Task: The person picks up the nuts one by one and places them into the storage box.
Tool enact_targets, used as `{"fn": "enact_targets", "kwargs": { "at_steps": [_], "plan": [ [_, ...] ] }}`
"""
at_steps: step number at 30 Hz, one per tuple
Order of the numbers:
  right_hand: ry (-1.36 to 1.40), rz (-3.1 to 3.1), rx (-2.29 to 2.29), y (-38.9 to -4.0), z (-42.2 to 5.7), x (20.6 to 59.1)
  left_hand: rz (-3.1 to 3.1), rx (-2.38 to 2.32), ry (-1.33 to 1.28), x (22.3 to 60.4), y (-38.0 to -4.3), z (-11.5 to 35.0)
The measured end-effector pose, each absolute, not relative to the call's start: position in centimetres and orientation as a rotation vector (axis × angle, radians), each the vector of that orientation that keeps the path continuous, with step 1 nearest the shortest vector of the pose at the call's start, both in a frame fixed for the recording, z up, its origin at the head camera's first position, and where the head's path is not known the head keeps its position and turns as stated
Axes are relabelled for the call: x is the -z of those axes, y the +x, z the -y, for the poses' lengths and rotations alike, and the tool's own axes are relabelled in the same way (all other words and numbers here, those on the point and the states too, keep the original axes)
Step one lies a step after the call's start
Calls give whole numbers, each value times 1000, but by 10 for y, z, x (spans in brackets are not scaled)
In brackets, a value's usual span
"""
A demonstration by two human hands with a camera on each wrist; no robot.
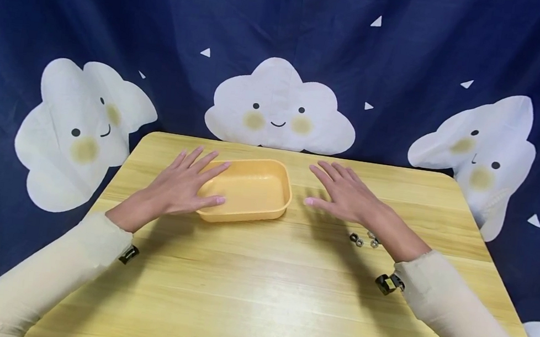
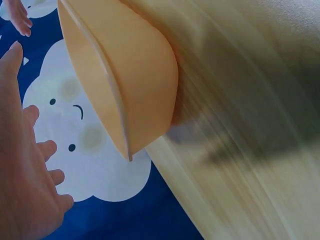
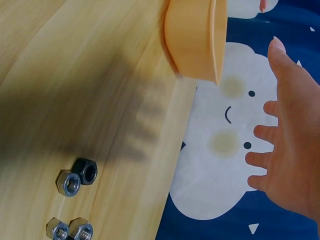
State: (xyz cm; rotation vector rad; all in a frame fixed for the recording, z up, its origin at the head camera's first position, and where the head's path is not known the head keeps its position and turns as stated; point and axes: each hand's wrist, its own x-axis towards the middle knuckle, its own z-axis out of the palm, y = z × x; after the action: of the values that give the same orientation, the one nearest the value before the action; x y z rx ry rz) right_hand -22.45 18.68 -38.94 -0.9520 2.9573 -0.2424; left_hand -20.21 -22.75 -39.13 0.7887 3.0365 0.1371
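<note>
**Orange tub (image 1: 252,191) and loose hex nuts (image 3: 63,182) on a wooden table (image 1: 257,278)**

Nearest: two pale sleeves (image 1: 65,256), either side of the tub on its near side.
Next: hex nuts, silver ones and a black one (image 3: 80,166), to the tub's right and slightly nearer; perhaps five, the lowest being cut off in the right wrist view.
Right hand (image 1: 347,197): raised, right of the tub; fingers straight, slightly apart.
Left hand (image 1: 179,185): above the tub's left end; fingers straight, spread.
Tub: upright, toward the table's far edge.
Farthest: blue cloud-print curtain (image 1: 187,20), beyond the tub.

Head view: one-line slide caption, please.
Left hand and right hand hover, fingers spread, above a wood-grain table holding a yellow-orange tray and small metal nuts.
</note>
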Motion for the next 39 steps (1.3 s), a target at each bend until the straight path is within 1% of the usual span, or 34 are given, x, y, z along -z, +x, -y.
{"fn": "enact_targets", "kwargs": {
  "at_steps": [18, 39],
  "plan": [
    [-907, -2916, 259, -238, -167, 404, -3032, -175, 690, 404, -203, 242],
    [-952, -2930, 255, -254, -157, 417, -3079, -155, 630, 422, -204, 254]
  ]
}}
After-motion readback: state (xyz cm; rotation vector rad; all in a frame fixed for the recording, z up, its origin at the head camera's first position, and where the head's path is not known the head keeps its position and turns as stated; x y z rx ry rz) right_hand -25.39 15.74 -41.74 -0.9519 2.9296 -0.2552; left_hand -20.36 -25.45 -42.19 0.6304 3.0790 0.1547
